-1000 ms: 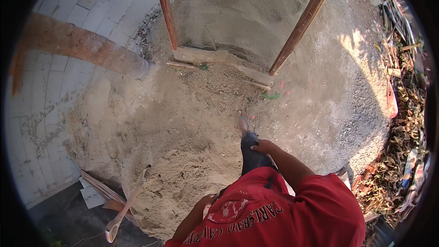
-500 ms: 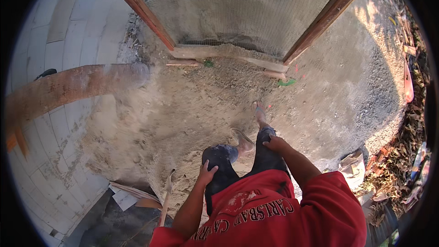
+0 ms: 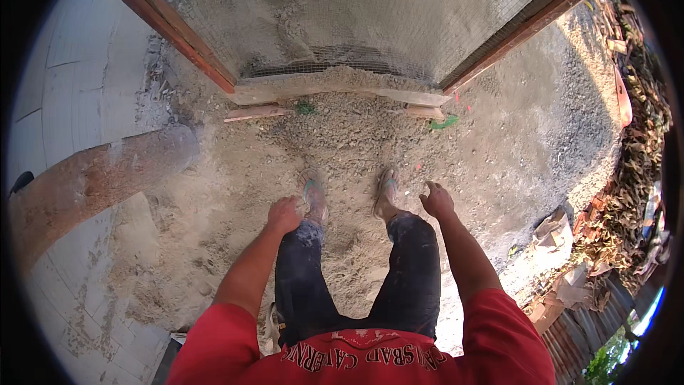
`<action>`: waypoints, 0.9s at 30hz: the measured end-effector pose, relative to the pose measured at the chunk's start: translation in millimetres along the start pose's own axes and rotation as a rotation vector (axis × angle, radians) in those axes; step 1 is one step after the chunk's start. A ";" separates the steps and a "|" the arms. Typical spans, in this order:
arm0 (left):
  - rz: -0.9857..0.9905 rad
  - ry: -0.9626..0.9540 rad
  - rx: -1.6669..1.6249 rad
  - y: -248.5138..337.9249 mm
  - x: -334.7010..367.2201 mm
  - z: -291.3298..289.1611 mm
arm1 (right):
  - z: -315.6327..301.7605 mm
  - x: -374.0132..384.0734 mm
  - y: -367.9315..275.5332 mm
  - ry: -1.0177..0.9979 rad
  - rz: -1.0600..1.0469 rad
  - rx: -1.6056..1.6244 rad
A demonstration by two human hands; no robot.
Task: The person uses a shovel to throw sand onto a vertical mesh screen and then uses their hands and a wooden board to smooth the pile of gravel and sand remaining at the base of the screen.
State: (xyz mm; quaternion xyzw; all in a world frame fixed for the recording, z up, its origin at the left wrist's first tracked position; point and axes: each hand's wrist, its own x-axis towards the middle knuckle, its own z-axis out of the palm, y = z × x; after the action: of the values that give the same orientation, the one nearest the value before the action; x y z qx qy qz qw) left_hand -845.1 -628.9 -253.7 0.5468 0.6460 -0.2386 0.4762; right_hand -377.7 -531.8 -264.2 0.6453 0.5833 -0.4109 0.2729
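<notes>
My left hand [image 3: 285, 215] hangs beside my left knee, its fingers loosely bent and nothing seen in it. Beyond my right knee, my right hand [image 3: 437, 201] is held out with its fingers apart, also holding nothing. Ahead of both hands stands a large sieve screen of wire mesh [image 3: 399, 21] on a wooden frame [image 3: 524, 27]. Gravelly sand [image 3: 342, 117] is heaped along its lower board [image 3: 271, 90]. My sandalled feet stand on the sand, facing the screen.
A broad rusty brown beam or trunk [image 3: 92, 178] lies at the left, against a wall of pale blocks [image 3: 71, 107]. Wood offcuts [image 3: 256, 112] lie at the screen's foot. To the right are grey gravel [image 3: 581, 100], dry leaves [image 3: 638, 192] and a crumpled sack [image 3: 553, 234].
Both hands have come off my thighs and moved forward. My feet now stand side by side, closer to the screen. The wooden-handled tool at lower left has left the view.
</notes>
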 end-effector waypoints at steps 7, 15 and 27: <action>0.146 0.594 0.161 -95.1 268.7 -57.2 | 50.0 267.5 -16.1 0.404 -0.303 -0.265; 0.174 0.614 0.460 -169.7 385.4 -23.3 | 87.2 386.8 -15.7 0.378 -0.343 -0.329; 0.332 0.260 0.323 -188.9 385.5 -34.3 | 106.0 357.9 15.0 0.453 -0.477 -0.222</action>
State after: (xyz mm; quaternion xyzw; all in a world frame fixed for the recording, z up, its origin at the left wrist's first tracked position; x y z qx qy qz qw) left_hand -1013.8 -470.1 -616.7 0.7404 0.5568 -0.1849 0.3281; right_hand -391.9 -433.3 -624.3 0.5322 0.8046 -0.2432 0.1014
